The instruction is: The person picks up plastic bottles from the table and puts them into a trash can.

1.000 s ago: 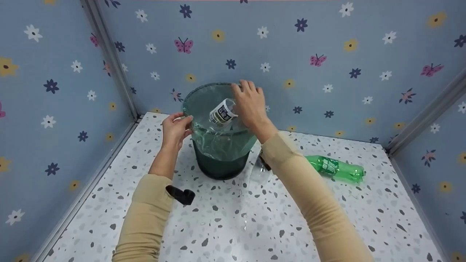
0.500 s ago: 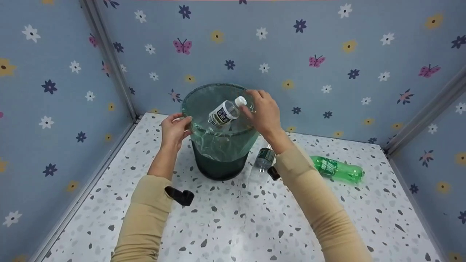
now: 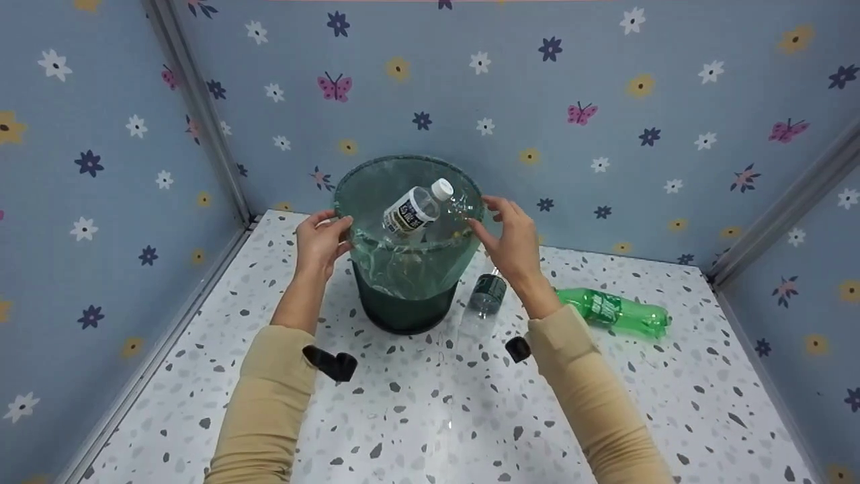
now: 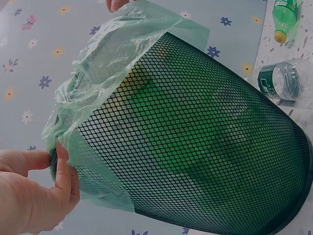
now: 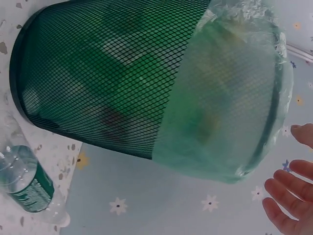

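Note:
A black mesh trash can [image 3: 406, 316] stands on the speckled surface, lined with a translucent green trash bag [image 3: 416, 272] folded over its rim. My left hand [image 3: 318, 243] pinches the bag at the left rim, thumb and fingers on either side in the left wrist view. Beside the right rim is my right hand [image 3: 516, 247]; in the right wrist view its spread fingers [image 5: 288, 188] are apart from the bag. A clear bottle [image 3: 411, 210] with a white cap and dark label lies tilted in the can's mouth. Green contents show blurred through the mesh [image 4: 166, 152].
A clear bottle with a dark green label [image 3: 487, 294] lies just right of the can. Further right lies a green bottle [image 3: 615, 311]. Blue flower-patterned walls [image 3: 403, 40] enclose the back and both sides.
My right hand has let go of the white-capped bottle and drawn back right and down to the rim. The bottle stays in the can's mouth. My left hand keeps its hold.

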A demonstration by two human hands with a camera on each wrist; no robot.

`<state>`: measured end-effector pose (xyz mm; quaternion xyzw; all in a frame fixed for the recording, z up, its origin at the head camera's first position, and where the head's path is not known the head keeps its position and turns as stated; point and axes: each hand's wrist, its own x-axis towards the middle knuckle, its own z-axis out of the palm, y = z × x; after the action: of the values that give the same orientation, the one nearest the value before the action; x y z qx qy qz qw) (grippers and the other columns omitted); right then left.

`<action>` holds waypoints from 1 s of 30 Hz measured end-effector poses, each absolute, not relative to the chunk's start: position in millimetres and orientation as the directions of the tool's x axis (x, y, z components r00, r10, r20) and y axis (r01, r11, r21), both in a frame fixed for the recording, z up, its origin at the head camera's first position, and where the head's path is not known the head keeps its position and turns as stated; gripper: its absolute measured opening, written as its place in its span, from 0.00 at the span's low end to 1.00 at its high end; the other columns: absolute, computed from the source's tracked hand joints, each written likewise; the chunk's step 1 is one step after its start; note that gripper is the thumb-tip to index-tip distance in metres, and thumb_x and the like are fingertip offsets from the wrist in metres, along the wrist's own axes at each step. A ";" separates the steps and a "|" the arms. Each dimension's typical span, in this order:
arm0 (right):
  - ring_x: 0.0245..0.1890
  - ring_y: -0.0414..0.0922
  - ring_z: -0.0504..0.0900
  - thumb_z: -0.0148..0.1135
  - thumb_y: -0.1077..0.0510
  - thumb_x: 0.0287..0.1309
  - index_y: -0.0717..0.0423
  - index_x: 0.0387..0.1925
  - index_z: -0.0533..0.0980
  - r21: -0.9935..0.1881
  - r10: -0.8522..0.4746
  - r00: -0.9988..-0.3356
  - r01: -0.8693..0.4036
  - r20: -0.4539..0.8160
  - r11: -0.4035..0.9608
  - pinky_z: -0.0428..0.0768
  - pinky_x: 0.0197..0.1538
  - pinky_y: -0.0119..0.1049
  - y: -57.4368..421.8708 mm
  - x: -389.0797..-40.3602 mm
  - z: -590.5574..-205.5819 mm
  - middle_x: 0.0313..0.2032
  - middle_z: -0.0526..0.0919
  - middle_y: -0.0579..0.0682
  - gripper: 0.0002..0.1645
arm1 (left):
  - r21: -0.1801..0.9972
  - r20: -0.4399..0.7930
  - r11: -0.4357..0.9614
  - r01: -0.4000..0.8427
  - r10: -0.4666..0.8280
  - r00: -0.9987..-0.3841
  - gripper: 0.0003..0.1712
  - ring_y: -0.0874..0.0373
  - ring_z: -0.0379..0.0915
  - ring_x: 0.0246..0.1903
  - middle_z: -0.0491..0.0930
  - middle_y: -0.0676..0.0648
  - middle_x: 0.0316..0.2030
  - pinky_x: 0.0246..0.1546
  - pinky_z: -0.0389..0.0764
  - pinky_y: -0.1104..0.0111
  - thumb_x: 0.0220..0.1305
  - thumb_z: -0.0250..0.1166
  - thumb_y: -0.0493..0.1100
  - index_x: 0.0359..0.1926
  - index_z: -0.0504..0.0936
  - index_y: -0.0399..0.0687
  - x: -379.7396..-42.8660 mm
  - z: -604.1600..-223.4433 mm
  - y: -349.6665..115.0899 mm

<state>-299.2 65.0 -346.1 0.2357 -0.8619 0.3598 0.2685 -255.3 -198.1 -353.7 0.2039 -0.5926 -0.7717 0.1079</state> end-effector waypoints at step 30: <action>0.39 0.54 0.75 0.61 0.53 0.53 0.67 0.52 0.67 -0.797 0.097 -0.940 -0.219 0.326 0.563 0.74 0.40 0.44 97.5 -304.4 -456.1 0.45 0.73 0.63 0.29 | 0.957 -0.216 -0.270 -0.106 -0.417 -0.883 0.22 0.57 0.71 0.34 0.70 0.46 0.37 0.34 0.76 0.71 0.61 0.56 0.38 0.56 0.64 0.40 -258.0 -355.6 -199.5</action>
<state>-304.4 97.5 -456.1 0.0352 -0.8676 0.4662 0.1691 -258.0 -199.5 -355.6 0.2199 -0.5955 -0.7660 0.1015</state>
